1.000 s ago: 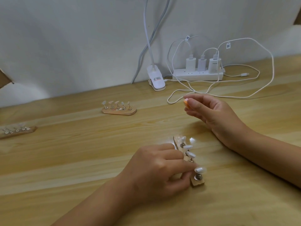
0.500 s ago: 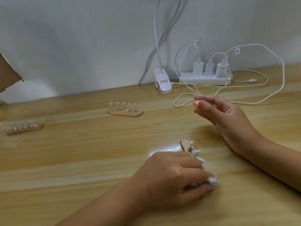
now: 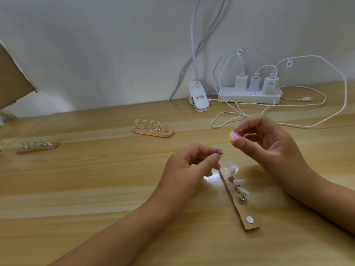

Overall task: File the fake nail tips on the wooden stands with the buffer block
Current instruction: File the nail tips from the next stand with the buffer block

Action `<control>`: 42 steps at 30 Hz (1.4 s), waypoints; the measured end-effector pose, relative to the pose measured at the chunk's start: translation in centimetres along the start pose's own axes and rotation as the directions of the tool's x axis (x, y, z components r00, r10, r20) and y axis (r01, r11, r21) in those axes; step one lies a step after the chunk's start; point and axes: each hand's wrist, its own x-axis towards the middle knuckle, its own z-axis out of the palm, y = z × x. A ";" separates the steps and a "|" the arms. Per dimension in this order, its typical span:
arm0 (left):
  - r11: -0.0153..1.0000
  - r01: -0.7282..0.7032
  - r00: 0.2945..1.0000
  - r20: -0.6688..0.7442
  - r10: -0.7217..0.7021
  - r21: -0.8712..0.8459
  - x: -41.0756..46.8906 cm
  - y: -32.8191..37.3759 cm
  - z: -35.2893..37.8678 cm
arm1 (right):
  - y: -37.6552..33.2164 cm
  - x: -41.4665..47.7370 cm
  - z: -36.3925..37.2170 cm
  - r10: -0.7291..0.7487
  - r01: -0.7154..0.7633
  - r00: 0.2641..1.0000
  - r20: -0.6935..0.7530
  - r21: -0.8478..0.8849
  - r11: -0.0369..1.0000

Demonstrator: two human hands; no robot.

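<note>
Nearest the person, a wooden stand [image 3: 247, 212] lies on the table [image 3: 96, 189], running away from them at a slight slant. Its near end shows a bare round metal disc [image 3: 249, 219]. Further along it, small posts carry pale nail tips [image 3: 239, 181], and the one at the far end is too blurred to make out.

The left hand [image 3: 190, 166] is raised just left of the stand's far end and hides a little of the table beside it. Its fingers are curled, with thumb and forefinger pinching a loose nail tip [image 3: 219, 150]. To the right and slightly further off, the right hand [image 3: 269, 148] pinches a small orange and pink buffer block [image 3: 233, 139] between thumb and forefinger, the other fingers loosely curled. The block is near the loose nail tip but apart from it. The right forearm crosses the table on the right of the stand.

Further back, at the middle of the table, a second stand [image 3: 153, 132] holds five tips. A third stand [image 3: 37, 149] sits well off to the left, blurred. White cables [image 3: 336, 104] loop over the table behind the right hand, which covers part of one loop. Against the wall [image 3: 96, 45] are a white lamp clip [image 3: 198, 98] and a power strip [image 3: 249, 97] with three chargers [image 3: 241, 83] plugged in. A corner of cardboard [image 3: 11, 79] juts in at the left edge.
</note>
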 end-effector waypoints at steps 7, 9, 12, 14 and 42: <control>0.997 -0.065 0.996 0.063 0.062 0.045 0.0 0.0 0.4 | -0.1 -0.3 0.6 -0.132 0.156 0.984 0.117 -0.233 0.960; 0.996 -0.075 0.995 0.066 0.072 0.043 -0.1 0.0 0.4 | -0.2 -0.3 0.6 -0.140 0.163 0.984 0.111 -0.230 0.960; 0.995 -0.083 0.994 0.078 0.079 0.048 0.0 0.0 0.4 | -0.1 -0.4 0.7 -0.198 0.231 0.970 0.139 -0.282 0.931; 0.996 -0.086 0.994 0.065 0.083 0.035 0.0 -0.1 0.3 | -0.2 -0.3 0.7 -0.103 0.124 0.990 0.096 -0.249 0.960; 0.990 -0.110 0.990 0.095 0.102 0.084 -0.4 0.5 0.6 | -0.1 -0.5 0.9 -0.157 0.185 0.981 0.114 -0.297 0.937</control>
